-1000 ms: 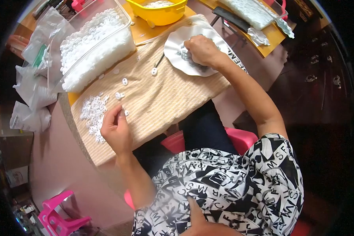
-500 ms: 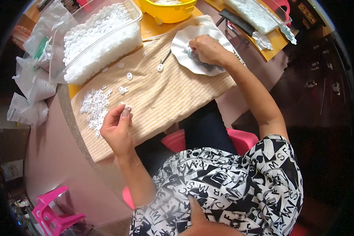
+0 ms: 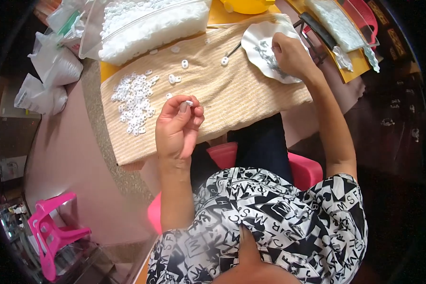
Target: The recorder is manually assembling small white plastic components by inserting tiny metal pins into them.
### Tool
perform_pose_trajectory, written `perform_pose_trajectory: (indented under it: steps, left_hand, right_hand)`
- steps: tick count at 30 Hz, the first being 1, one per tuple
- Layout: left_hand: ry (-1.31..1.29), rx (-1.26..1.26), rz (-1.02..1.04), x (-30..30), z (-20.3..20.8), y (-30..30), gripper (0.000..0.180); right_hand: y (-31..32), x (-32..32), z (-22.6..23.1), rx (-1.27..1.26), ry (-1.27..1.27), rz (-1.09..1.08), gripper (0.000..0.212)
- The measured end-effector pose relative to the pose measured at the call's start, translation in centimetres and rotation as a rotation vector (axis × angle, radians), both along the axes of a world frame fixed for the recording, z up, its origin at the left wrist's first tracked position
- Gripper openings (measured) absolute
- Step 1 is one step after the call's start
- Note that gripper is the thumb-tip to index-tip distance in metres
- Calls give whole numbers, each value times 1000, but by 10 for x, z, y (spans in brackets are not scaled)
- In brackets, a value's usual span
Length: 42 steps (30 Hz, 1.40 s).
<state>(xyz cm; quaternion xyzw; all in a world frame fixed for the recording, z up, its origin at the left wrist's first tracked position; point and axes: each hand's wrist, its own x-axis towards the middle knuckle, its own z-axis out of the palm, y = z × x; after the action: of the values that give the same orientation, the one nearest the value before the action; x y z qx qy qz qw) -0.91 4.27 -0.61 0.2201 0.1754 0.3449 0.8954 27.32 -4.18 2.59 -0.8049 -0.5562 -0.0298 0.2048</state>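
My left hand [image 3: 179, 125] is raised just above the near part of the striped cloth [image 3: 213, 90], pinching a small white plastic piece [image 3: 189, 102] between thumb and forefinger. My right hand [image 3: 291, 57] is over the right side of a white wavy-rimmed plate [image 3: 251, 34], its fingers curled together; whatever they hold is hidden. Small grey, metal-looking bits [image 3: 265, 49] are scattered in the plate. Left of my left hand is a heap of white two-holed plastic pieces [image 3: 135, 102]. Single ones lie farther off, among them one white piece [image 3: 184, 64].
A thin dark rod [image 3: 234, 49] touches a white two-holed piece [image 3: 225, 61] beside the plate. Behind the cloth stand a clear bin [image 3: 154, 31] full of white pieces and a yellow basin [image 3: 248, 4]. Plastic bags [image 3: 54, 59] and a pink stool [image 3: 57, 232] are on the left.
The whole view has shifted. My left hand has moved slightly right across the cloth with the white piece. My right hand has slid rightward over the plate, uncovering more of the grey bits.
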Motion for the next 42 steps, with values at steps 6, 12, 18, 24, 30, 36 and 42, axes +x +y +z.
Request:
perform_pose_trajectory:
  steps: [6,12,18,24,30,36,42]
  left_hand:
    - [-103,98,-161,-4,-11,-3,12]
    - [6,146,-93,5,-1,-17,15]
    - [149,297,-55,11,7,-31,16]
    - [194,323,-94,10,6,-38,17]
    - [168,305,-105,9,4,-40,17]
    - [183,314,-98,10,2,-41,17]
    - [196,300,-66,10,5,-43,15]
  right_hand:
    - [-22,-66,15,159,836,73,9]
    - [-31,-114,2,190,1359,185,10]
    - [-31,-126,1,207,1433,205,10]
    - [-35,-137,-2,340,1529,239,14]
    - [-37,-135,-3,312,1532,242,13]
    - [-37,-135,-4,315,1543,239,13]
    - [-38,-136,-5,286,1447,272,12]
